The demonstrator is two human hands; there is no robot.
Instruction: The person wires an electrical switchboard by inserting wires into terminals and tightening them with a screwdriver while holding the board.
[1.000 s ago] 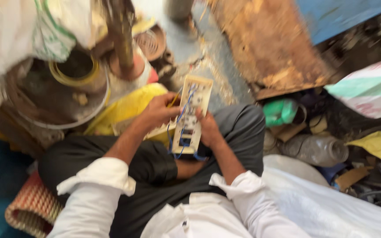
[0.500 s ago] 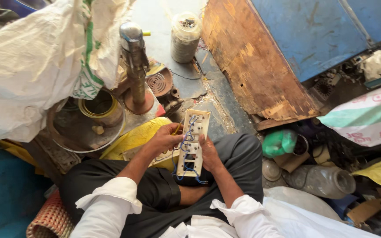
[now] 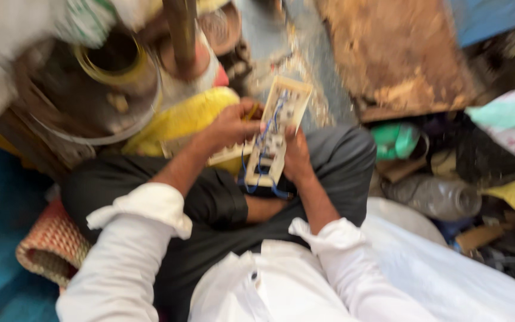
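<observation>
A cluttered floor lies all round: a rusty, flaking metal sheet (image 3: 388, 53), a round metal pan (image 3: 90, 101) with a yellow ring inside, a crumpled yellow bag (image 3: 180, 116), a clear plastic bottle (image 3: 433, 197) and a woven mat (image 3: 52, 244). The person sits cross-legged in dark trousers and white sleeves. Over the lap, a long cream plastic board (image 3: 272, 140) with thin blue wires stands tilted, its far end pointing away. The left hand (image 3: 230, 125) curls round its left edge, fingers pressed on the face. The right hand (image 3: 296, 158) grips the right edge from behind. The view is blurred.
</observation>
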